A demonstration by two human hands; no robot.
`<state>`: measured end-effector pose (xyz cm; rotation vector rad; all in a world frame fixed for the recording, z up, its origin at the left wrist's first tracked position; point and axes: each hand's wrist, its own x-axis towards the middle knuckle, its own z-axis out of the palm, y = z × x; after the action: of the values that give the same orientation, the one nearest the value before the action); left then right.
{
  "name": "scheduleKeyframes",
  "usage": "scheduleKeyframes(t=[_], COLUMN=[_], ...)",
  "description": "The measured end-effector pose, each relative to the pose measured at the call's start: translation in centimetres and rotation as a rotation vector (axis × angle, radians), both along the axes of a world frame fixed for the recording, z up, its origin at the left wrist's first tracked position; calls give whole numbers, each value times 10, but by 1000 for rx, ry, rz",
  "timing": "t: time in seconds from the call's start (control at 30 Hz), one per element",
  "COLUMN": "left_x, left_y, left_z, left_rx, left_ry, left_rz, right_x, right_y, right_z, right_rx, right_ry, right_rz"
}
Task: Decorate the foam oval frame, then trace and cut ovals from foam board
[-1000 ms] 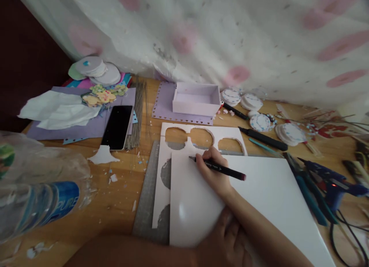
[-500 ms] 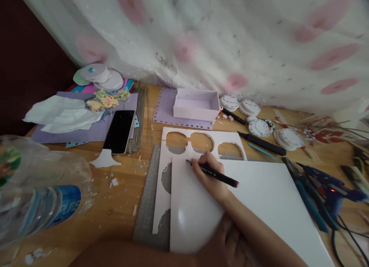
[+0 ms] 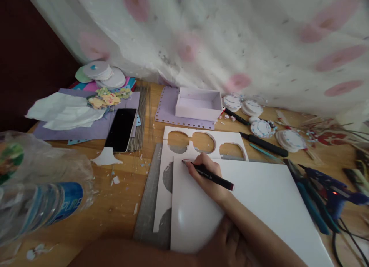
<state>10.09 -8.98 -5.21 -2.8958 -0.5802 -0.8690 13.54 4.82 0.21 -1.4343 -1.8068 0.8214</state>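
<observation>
My right hand [image 3: 208, 174] grips a black marker pen [image 3: 215, 177] near its tip. The tip touches the upper left part of a glossy white board [image 3: 259, 197], where a short dark curved line shows beside it. My left hand [image 3: 221, 244] rests low on the same board, partly covered by my right forearm; its fingers look apart and hold nothing I can see. Under the board lies a white sheet with round cut-outs [image 3: 160, 190], on a grey cutting mat [image 3: 147, 205].
Left are a plastic water bottle [image 3: 43, 205], a phone [image 3: 121, 130] and paper scraps. A white open box [image 3: 198, 115] stands behind. On the right lie a utility knife [image 3: 263, 144], pliers [image 3: 313, 205], a blue glue gun [image 3: 331, 188] with a lit red light, and several white disc stacks [image 3: 290, 140].
The marker tip has moved slightly left on the board, and a thin dark curved line now trails from it. My left hand stays in place.
</observation>
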Motion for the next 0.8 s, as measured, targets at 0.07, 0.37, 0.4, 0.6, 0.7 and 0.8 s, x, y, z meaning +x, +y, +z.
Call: scheduleKeyframes(t=[0.07,0.37,0.4,0.6,0.7,0.8], left_x=[1,3,3,3,2,0], left_y=[0,-2,-2,0,1,2], left_z=[-1,-3,-3,-4,-1,4], left_rx=[-3,-5,-2,9,8,10], left_ry=[-4,2,1,-5,4,11], left_rz=[-6,-3,-5,-3,-1,-2], right_x=[1,4,5,8,10,13], right_y=[0,1,1,0,1,3], right_z=[0,0,0,4,6,7], right_rx=[-7,-59,-64,-124,-157,-198], right_ry=[-3,26,26,67,94,109], right_rz=[34,144,156,247,289,340])
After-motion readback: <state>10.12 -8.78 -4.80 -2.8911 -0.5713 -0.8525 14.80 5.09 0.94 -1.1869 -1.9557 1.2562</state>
